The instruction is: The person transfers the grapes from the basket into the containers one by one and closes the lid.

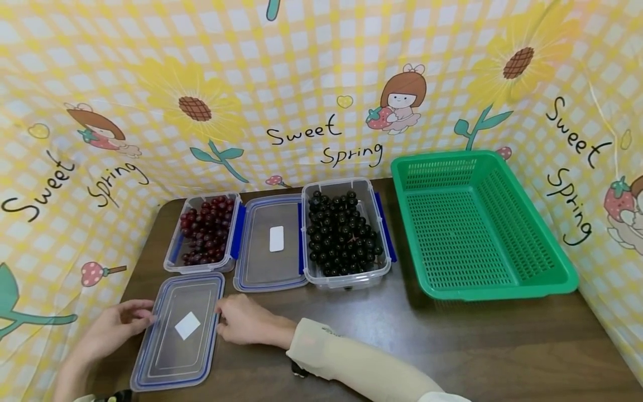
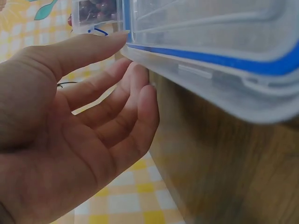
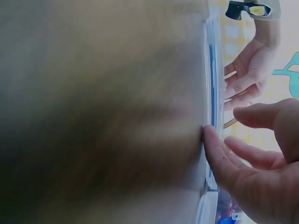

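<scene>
A clear lid with a blue seal and a white label (image 1: 187,326) lies low over the front left of the table. My left hand (image 1: 113,329) is at its left edge, fingers loosely bent. In the left wrist view the thumb (image 2: 88,51) reaches the rim and the other fingers lie just below it. My right hand (image 1: 243,321) is at the opposite edge; in the right wrist view one fingertip (image 3: 210,133) touches the rim while the thumb (image 3: 257,114) stays apart. Behind the lid stands a clear box (image 1: 173,262) of dark red grapes (image 1: 208,229).
A second blue-sealed lid (image 1: 261,268) lies between that box and a larger clear box (image 1: 346,281) of black grapes (image 1: 341,234). A green basket (image 1: 452,234) stands at the right on the brown table (image 1: 392,346). A checked yellow curtain (image 1: 301,72) surrounds the table.
</scene>
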The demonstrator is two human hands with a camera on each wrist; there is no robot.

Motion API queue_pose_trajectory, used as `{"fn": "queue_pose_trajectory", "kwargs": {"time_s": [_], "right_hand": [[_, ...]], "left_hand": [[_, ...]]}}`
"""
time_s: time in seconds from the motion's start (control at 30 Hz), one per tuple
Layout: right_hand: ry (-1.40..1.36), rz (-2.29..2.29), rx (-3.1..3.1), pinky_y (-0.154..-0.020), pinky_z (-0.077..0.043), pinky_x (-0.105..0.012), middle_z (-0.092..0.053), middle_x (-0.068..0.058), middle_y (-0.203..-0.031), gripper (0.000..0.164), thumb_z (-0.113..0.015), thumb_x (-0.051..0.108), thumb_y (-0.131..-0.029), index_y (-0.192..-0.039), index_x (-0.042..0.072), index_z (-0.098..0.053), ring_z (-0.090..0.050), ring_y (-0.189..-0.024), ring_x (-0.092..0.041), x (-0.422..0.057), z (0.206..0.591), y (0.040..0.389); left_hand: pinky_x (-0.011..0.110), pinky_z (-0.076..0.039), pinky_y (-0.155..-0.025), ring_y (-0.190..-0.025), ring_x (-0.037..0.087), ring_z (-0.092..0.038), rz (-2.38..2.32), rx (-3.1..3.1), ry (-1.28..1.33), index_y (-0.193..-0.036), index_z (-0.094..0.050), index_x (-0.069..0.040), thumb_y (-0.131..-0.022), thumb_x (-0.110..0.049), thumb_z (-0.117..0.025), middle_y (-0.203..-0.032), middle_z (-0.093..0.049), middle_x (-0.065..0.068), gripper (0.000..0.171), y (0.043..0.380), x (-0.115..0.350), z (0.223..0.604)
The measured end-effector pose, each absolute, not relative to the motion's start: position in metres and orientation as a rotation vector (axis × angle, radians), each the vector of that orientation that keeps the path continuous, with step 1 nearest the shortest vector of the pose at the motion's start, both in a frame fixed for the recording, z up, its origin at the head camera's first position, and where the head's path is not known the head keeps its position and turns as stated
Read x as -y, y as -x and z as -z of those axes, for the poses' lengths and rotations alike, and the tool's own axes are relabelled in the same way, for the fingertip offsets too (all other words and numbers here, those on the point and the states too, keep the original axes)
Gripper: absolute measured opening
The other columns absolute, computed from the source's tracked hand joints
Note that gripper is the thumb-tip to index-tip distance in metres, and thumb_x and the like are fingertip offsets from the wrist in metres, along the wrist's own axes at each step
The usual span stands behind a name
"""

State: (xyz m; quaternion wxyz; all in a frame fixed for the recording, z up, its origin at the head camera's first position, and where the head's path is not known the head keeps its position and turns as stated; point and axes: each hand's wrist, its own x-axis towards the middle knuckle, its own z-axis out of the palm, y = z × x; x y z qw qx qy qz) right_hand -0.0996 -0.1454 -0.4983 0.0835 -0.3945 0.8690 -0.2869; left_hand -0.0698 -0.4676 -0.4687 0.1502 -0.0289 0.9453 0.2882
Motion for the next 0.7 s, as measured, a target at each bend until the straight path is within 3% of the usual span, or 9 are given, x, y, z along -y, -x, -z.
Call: {"fn": "queue_pose_trajectory", "kwargs": {"time_s": [0.13, 0.23, 0.33, 0.47, 0.63, 0.7], "right_hand": [[1.001, 0.940, -2.595, -0.050, -0.040, -0.011, -0.048, 0.014, -0.058, 0.009, -0.073, 0.021, -0.093, -0.098, 0.015, -0.070, -0.047, -0.052, 0.002, 0.153, 0.498, 0.092], [0.863, 0.985, -2.612, -0.043, -0.038, -0.016, -0.042, 0.012, -0.058, 0.023, -0.074, 0.022, -0.092, -0.082, 0.017, -0.054, -0.044, -0.048, -0.001, 0.157, 0.498, 0.085], [0.729, 1.077, -2.619, -0.045, -0.039, -0.016, -0.048, 0.012, -0.066, 0.025, -0.076, 0.020, -0.090, -0.082, 0.018, -0.052, -0.047, -0.052, -0.001, 0.159, 0.498, 0.082], [0.581, 1.221, -2.587, -0.053, -0.041, -0.011, -0.061, 0.011, -0.079, 0.018, -0.079, 0.017, -0.088, -0.087, 0.015, -0.061, -0.053, -0.061, 0.002, 0.161, 0.497, 0.083], [0.477, 1.307, -2.545, -0.049, -0.042, -0.013, -0.064, 0.012, -0.064, 0.021, -0.079, 0.011, -0.085, -0.072, 0.015, -0.062, -0.049, -0.052, 0.003, 0.163, 0.501, 0.084], [0.448, 1.327, -2.518, -0.048, -0.042, -0.012, -0.066, 0.012, -0.059, 0.017, -0.078, 0.008, -0.084, -0.073, 0.015, -0.066, -0.049, -0.048, 0.005, 0.163, 0.501, 0.084]], "left_hand": [[0.019, -0.057, -0.071, -0.085, -0.007, -0.065, -0.917, -2.657, 0.085, -0.136, -0.055, 0.020, -0.102, -0.007, -0.065, -0.106, -0.080, 0.013, 0.044, 0.069, 0.469, 0.471], [0.019, -0.058, -0.071, -0.085, -0.006, -0.066, -0.973, -2.611, 0.114, -0.134, -0.054, 0.023, -0.102, -0.006, -0.064, -0.104, -0.081, 0.011, 0.044, 0.069, 0.468, 0.472], [0.019, -0.059, -0.072, -0.085, -0.007, -0.066, -1.006, -2.589, 0.156, -0.133, -0.055, 0.023, -0.102, -0.006, -0.064, -0.102, -0.081, 0.006, 0.043, 0.070, 0.468, 0.473], [0.020, -0.061, -0.073, -0.084, -0.006, -0.067, -1.045, -2.582, 0.190, -0.130, -0.057, 0.025, -0.101, -0.002, -0.063, -0.101, -0.081, 0.007, 0.041, 0.070, 0.468, 0.474], [0.025, -0.064, -0.077, -0.085, -0.002, -0.070, -1.125, -2.551, 0.232, -0.129, -0.054, 0.028, -0.100, 0.002, -0.060, -0.108, -0.079, 0.020, 0.039, 0.069, 0.466, 0.478], [0.026, -0.065, -0.078, -0.085, 0.000, -0.071, -1.138, -2.538, 0.239, -0.130, -0.053, 0.029, -0.101, 0.004, -0.059, -0.111, -0.077, 0.024, 0.039, 0.069, 0.466, 0.479]]}}
